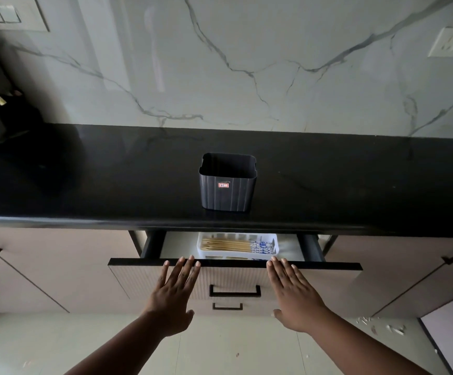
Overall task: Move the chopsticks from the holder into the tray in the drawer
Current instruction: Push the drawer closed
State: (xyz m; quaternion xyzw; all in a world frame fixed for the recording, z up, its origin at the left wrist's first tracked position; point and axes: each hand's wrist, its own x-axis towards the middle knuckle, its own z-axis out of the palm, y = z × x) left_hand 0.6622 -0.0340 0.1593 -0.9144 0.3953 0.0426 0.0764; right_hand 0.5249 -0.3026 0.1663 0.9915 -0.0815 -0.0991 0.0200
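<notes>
Pressing flat on the ribbed beige drawer front (233, 277), left hand (175, 290) and right hand (294, 293) lie apart, fingers straight; wooden chopsticks (236, 245) fill the white plastic tray (199, 246).

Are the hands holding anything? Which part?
Nothing is held. The left hand and right hand lie flat with straight fingers against the drawer front. The chopsticks lie in the tray.

White marble wall (247, 50) at 12 o'clock, black counter (84, 180) across centre, beige cabinets (44, 266) at 9 and 3, pale floor (233, 345) at 6, dim light
</notes>
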